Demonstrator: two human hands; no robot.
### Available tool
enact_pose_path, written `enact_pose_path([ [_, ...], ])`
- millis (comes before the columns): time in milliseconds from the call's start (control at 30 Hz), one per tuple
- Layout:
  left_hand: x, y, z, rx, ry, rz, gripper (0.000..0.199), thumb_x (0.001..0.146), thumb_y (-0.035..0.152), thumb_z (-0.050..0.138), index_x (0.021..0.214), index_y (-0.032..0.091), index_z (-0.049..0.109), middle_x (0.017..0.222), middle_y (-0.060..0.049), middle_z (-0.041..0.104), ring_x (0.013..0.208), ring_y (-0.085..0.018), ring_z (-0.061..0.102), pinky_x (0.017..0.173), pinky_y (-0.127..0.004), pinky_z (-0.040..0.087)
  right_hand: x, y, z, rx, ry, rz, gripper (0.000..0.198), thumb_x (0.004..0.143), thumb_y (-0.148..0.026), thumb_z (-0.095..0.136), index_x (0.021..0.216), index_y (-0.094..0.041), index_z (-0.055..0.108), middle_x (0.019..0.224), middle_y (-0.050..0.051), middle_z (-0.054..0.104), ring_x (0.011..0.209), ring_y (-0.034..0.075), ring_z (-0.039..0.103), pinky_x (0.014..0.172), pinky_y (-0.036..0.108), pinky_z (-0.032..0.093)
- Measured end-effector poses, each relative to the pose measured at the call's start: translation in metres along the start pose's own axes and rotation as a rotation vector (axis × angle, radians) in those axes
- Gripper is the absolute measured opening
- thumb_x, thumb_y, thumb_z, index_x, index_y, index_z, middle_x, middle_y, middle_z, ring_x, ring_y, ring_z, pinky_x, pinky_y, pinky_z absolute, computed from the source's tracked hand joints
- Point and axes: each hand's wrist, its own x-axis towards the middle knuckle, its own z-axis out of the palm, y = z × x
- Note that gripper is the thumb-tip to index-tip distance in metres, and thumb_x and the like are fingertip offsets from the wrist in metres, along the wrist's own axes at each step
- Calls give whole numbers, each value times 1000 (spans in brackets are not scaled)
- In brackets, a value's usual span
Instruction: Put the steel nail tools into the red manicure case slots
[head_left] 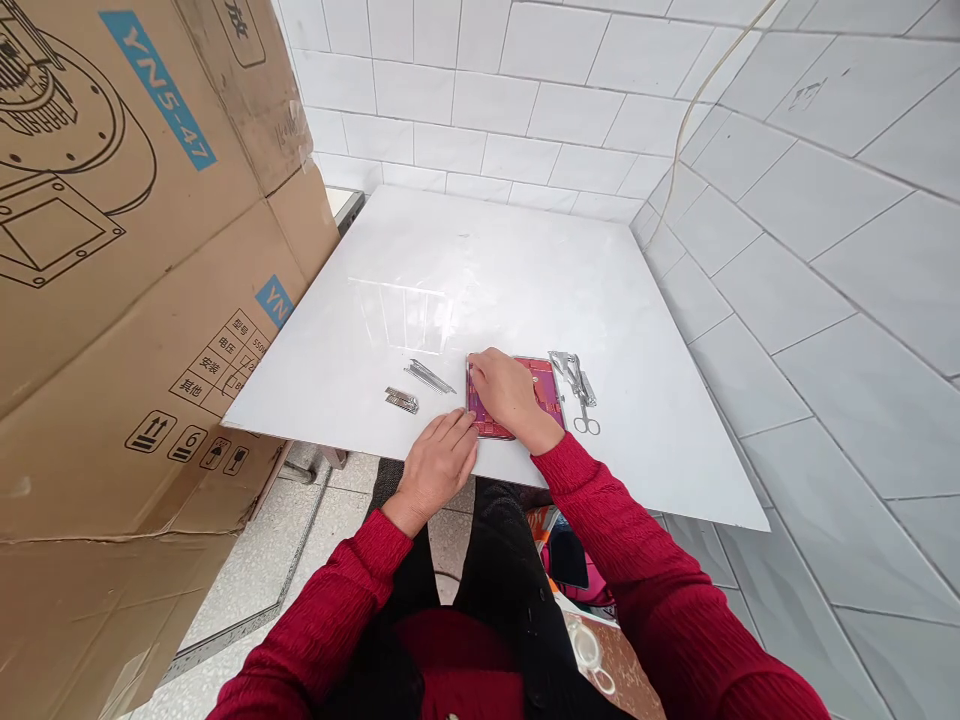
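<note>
A flat open case [551, 385] with a red and purple lining lies near the table's front edge. My right hand [504, 388] reaches across it, fingers curled down at its far left corner. Whatever those fingers pinch is hidden beneath them. With fingers stretched out, my left hand [441, 455] rests on the table edge and touches the case's near left side. Left of the case are nail clippers [402, 400] and several thin metal tools [430, 376]. On the right, small scissors [584, 408] lie against other shiny metal tools [574, 370].
The white table [525, 260] runs back to a tiled wall [487, 110]. A large cardboard box [150, 300] stands close on the left. Along the right wall hangs a pale cable [682, 130]. Below the table, bags and a white round object [586, 645] sit near my legs.
</note>
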Motion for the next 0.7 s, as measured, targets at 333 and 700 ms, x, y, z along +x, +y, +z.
enact_pose_path([
  [333, -1, -1, 4, 0, 7, -1, 32, 101, 17, 49, 128, 16, 66, 128, -14, 71, 126, -28, 64, 107, -48, 54, 24, -30, 12, 141, -86, -147, 23, 96, -19, 55, 83, -19, 74, 97, 6, 72, 83, 18, 62, 64, 29, 31],
  [700, -1, -2, 5, 53, 33, 19, 28, 101, 17, 49, 121, 15, 69, 118, -12, 75, 116, -26, 68, 103, -46, 56, 30, -45, 13, 22, -146, -105, 21, 97, -19, 55, 93, -18, 75, 96, 10, 76, 84, 21, 67, 62, 30, 33],
])
